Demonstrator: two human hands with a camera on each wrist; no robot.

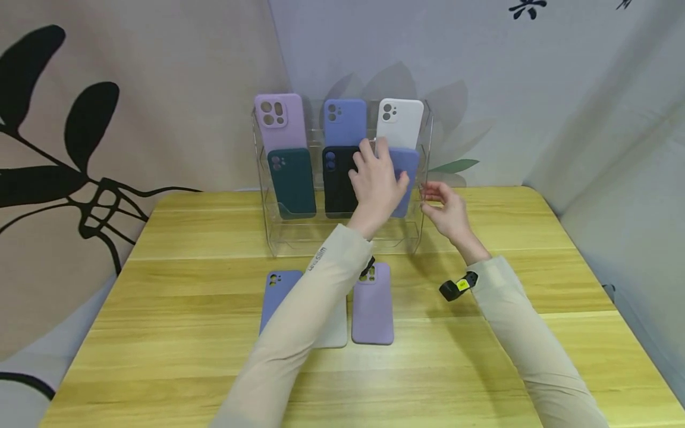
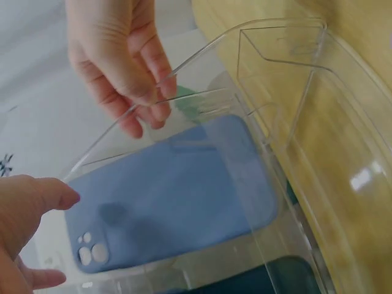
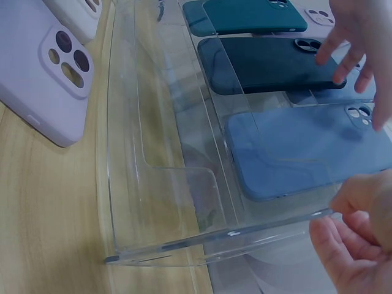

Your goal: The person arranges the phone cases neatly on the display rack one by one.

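A clear tiered rack (image 1: 267, 241) holds phone cases in two rows. Spread fingers of my left hand (image 1: 377, 184) hover in front of the lower row, between the black case (image 1: 338, 193) and the blue case (image 1: 405, 169), holding nothing. In the left wrist view this blue case (image 2: 177, 190) leans in its tier, camera holes toward that hand. My right hand (image 1: 449, 214) is at the rack's right side; in the right wrist view its thumb and fingers (image 3: 337, 245) pinch the side panel's edge. Beside the black case stands a dark green case (image 1: 292, 184).
Lilac (image 1: 283, 128), blue (image 1: 345, 122) and white (image 1: 398, 125) cases stand in the upper row. On the wooden table (image 1: 176, 333) before the rack lie another blue case (image 1: 275, 294), a white case (image 1: 334, 333) partly behind my left sleeve, and a lilac case (image 1: 373, 312). A curtain hangs behind.
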